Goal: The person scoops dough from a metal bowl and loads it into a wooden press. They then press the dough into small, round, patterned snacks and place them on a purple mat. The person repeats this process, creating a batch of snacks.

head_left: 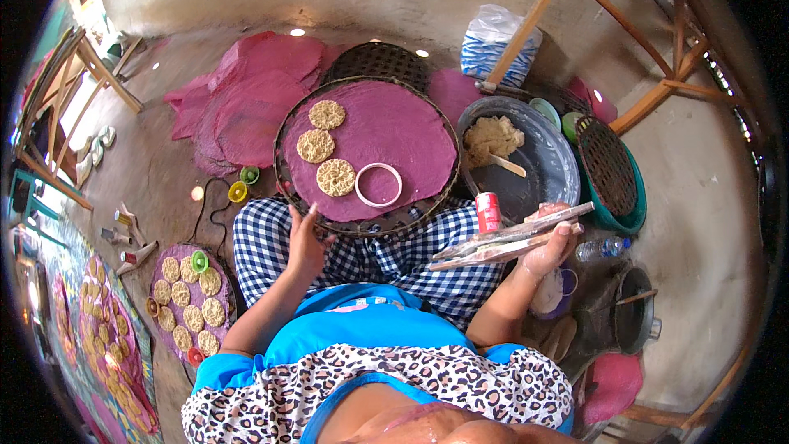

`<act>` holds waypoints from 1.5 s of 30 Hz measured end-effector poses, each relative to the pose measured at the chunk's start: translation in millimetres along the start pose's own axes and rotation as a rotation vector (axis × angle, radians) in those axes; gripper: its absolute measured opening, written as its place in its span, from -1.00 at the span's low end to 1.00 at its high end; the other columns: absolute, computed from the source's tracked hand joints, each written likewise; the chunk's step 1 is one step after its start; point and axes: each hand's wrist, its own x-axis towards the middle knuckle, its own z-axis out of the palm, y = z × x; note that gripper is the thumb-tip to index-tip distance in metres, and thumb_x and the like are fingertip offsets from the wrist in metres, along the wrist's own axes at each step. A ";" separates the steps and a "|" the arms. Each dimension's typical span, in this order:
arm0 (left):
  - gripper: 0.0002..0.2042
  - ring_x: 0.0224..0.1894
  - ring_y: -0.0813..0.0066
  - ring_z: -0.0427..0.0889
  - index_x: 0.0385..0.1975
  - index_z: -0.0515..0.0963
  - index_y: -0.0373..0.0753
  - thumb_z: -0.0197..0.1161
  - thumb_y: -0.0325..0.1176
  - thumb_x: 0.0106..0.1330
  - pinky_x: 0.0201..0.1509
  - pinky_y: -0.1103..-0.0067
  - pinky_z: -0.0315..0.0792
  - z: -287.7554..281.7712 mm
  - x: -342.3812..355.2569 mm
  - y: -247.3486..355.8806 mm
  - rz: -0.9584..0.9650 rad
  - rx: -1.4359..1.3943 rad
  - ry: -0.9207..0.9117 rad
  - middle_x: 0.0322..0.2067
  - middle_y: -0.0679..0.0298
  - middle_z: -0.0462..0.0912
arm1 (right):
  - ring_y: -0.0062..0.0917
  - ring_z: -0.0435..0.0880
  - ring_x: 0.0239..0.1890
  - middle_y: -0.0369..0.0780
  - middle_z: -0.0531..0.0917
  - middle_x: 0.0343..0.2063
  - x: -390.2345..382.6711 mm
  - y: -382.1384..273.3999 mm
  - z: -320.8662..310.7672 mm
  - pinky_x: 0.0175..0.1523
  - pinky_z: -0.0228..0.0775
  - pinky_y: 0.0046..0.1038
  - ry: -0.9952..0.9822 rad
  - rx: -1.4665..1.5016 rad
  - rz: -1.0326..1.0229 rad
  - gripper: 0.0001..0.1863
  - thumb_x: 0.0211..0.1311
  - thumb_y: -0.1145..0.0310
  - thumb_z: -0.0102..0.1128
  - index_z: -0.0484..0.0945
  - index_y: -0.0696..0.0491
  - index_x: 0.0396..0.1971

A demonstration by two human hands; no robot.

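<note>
Evidently, in the head view, careful handling calls for a firm, even grip with the right hand [552, 253] on the pair of wooden slats [501, 251], fingers kept clear of the gap between them, and a steady tray [411, 215] on the lap. The right hand is closed around the slats near their right end; the left hand [305, 240] is spread wide and holds nothing, just beside the tray's near rim, though contact is unclear. The slats hang to the right of the tray, this side of the grey basin [559, 144]. Their long axis runs mostly sideways, the narrower tip pointing left and slightly toward the body, the other end right and slightly away.
</note>
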 end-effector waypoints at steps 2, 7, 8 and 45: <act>-0.29 -0.15 0.46 0.36 0.28 -0.27 0.07 0.02 -0.10 0.23 -0.22 0.38 0.27 -14.1 13.0 17.6 0.073 0.112 0.027 0.04 0.32 0.26 | -0.53 0.40 -0.52 -0.18 0.43 -0.49 -3.4 -2.2 -0.2 -0.50 0.29 -0.57 0.036 0.006 -0.029 -0.52 0.04 -0.04 0.03 0.36 0.16 -0.42; -0.22 0.29 0.22 -0.05 0.28 -0.13 -0.03 -0.01 0.18 0.14 0.17 0.05 -0.06 -57.8 88.5 75.7 0.207 0.415 0.029 0.26 0.17 0.01 | -0.53 0.42 -0.54 -0.16 0.46 -0.47 -9.9 -13.8 13.0 -0.48 0.31 -0.55 0.037 0.003 0.010 -0.52 -0.01 0.00 0.10 0.38 0.18 -0.42; -0.21 0.29 0.20 -0.06 0.28 -0.13 -0.04 -0.01 0.20 0.13 0.17 0.06 -0.06 -65.0 103.0 87.4 0.174 0.495 0.010 0.26 0.15 -0.01 | -0.52 0.43 -0.54 -0.15 0.46 -0.45 -11.8 -16.0 18.0 -0.48 0.32 -0.54 0.037 0.020 0.012 -0.53 -0.03 0.01 0.11 0.39 0.18 -0.41; -0.65 -0.22 0.01 0.48 -0.36 0.47 -0.26 0.25 -0.25 -0.19 -0.05 0.33 0.29 140.6 89.5 92.9 1.027 1.315 -0.757 -0.36 -0.01 0.53 | -0.61 0.47 -0.61 -0.29 0.50 -0.66 -15.3 88.9 103.3 -0.52 0.27 -0.54 -0.691 -0.237 0.413 -0.41 -0.24 -0.20 0.29 0.41 0.09 -0.56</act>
